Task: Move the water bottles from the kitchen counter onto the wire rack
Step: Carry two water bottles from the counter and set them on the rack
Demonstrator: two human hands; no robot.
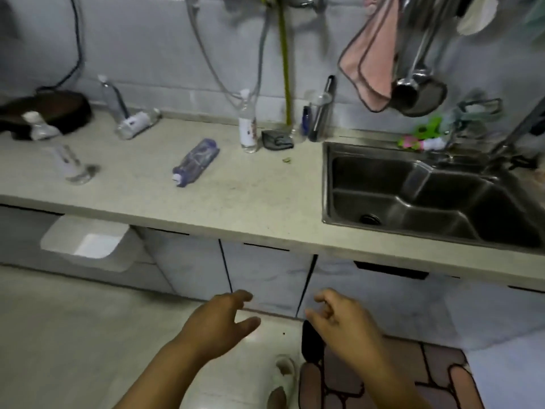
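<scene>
Several water bottles are on the kitchen counter (250, 196). A purple-labelled bottle (196, 162) lies on its side mid-counter. A clear bottle with a white label (247, 125) stands upright near the wall. Another clear bottle (137, 123) lies by the wall, one (69, 165) lies at the left, and one (38, 126) rests against a dark pan. My left hand (218, 323) and my right hand (342, 317) hang low in front of the cabinets, both with fingers apart and holding nothing. No wire rack is in view.
A steel sink (427, 190) fills the counter's right side. A dark pan (47, 113) sits far left. A pink cloth (374, 60) and ladles (413, 90) hang over the sink. A white bin (88, 240) hangs under the counter. A patterned mat (383, 379) lies on the floor.
</scene>
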